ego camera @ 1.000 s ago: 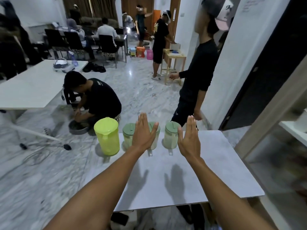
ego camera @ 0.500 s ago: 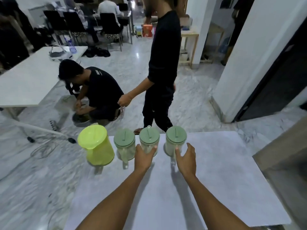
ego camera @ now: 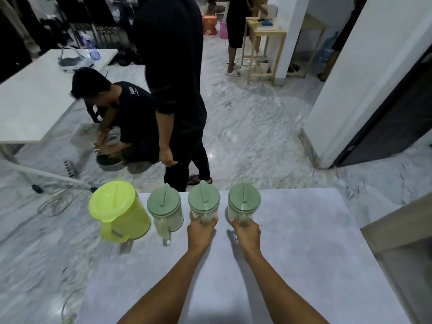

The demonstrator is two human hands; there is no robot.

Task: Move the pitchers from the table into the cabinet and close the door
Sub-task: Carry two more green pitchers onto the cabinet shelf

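Four pitchers stood upright in a row along the far edge of the table, long axes vertical, handles pointing back toward the wearer. Leftmost was the yellow-green pitcher, bigger than the rest, partly overhanging the table's left corner as far as the wide-angle view showed. Next, the second pitcher, sage lid, handle free, untouched. Left hand was curled around the handle of the third pitcher, fingers wrapped tight, thumb tip visible at the right of the handle. Right hand gripped the handle of the fourth pitcher the same way, fist closed. Both held pitchers looked seated on the tabletop; couldn't tell if either was lifted. Lid ridges ran roughly front to back. A standing person in black was just beyond the table, a crouching person to the left over a basin on the floor.
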